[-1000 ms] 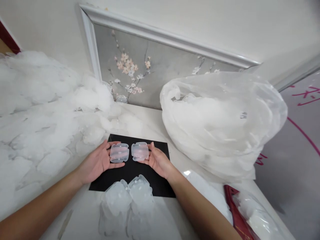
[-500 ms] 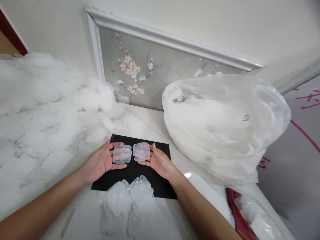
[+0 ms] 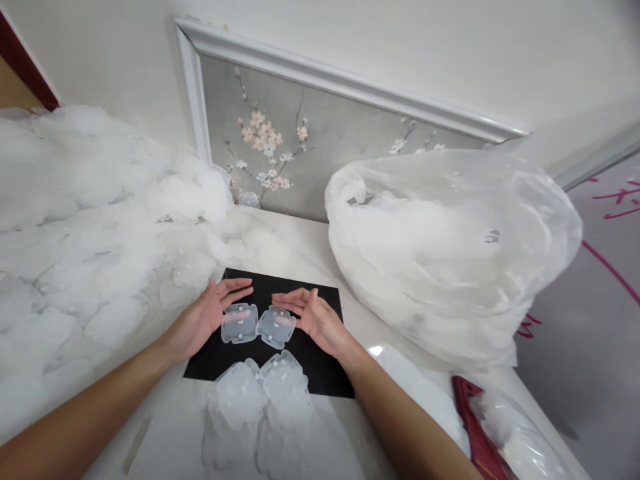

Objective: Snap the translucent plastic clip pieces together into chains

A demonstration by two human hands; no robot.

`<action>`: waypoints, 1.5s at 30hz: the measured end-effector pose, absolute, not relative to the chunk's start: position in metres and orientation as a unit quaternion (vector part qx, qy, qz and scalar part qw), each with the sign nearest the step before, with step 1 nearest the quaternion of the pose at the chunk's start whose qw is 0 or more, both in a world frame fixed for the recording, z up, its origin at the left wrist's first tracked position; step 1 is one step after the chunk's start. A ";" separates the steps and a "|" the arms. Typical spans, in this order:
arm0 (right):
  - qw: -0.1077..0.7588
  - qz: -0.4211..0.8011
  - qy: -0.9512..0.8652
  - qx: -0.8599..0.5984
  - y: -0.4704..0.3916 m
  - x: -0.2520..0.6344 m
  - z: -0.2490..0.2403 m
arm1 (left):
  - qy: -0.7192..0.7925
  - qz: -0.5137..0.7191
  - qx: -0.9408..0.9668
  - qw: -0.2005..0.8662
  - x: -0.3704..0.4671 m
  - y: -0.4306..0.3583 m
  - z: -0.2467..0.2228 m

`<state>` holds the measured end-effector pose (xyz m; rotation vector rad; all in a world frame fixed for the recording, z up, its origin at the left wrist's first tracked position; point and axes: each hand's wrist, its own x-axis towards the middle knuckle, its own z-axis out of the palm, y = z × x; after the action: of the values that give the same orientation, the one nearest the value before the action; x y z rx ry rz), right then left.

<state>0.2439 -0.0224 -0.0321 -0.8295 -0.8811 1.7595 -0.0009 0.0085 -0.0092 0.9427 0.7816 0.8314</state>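
Two thin translucent plastic pieces, roughly square with notched rims and small dots, are over a black board: a left piece [image 3: 240, 325] and a right piece [image 3: 276, 329]. Their neighbouring edges meet or nearly meet. My left hand [image 3: 203, 321] is beside the left piece, fingers stretched out and apart; skin shows faintly through the piece's upper part. On the other side, my right hand [image 3: 317, 320] has its fingers extended, and a pinkish finger shows through the right piece. Neither hand is closed round a piece. The black board [image 3: 320, 367] lies beneath both hands.
Overlapping translucent pieces [image 3: 285, 387] form two rows at the board's near edge. A large heap of similar pieces [image 3: 100, 253] covers the left side. A full clear plastic bag [image 3: 430, 267] stands right, with a red object [image 3: 477, 427] in front. A framed floral panel [image 3: 320, 127] is behind.
Both pieces have left my fingers' hold and moved down toward me, and the right one has turned. The gap between them has narrowed. My fingers have shifted up and away from them.
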 end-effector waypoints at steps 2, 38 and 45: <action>0.483 0.721 -0.364 -0.340 -0.023 0.244 -0.033 | 0.359 0.387 0.427 0.734 -0.001 0.009 -0.010; 0.289 0.413 -0.716 -0.482 0.022 0.246 -0.004 | 0.274 0.032 0.854 0.441 -0.018 -0.027 0.047; 0.318 0.138 -0.776 -0.527 0.080 0.205 -0.031 | 0.559 0.214 0.791 0.122 -0.045 0.026 0.013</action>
<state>0.2049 0.0801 -0.0312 -1.3865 -2.0409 0.3631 -0.0451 0.0259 0.0134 2.3097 1.6326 0.6240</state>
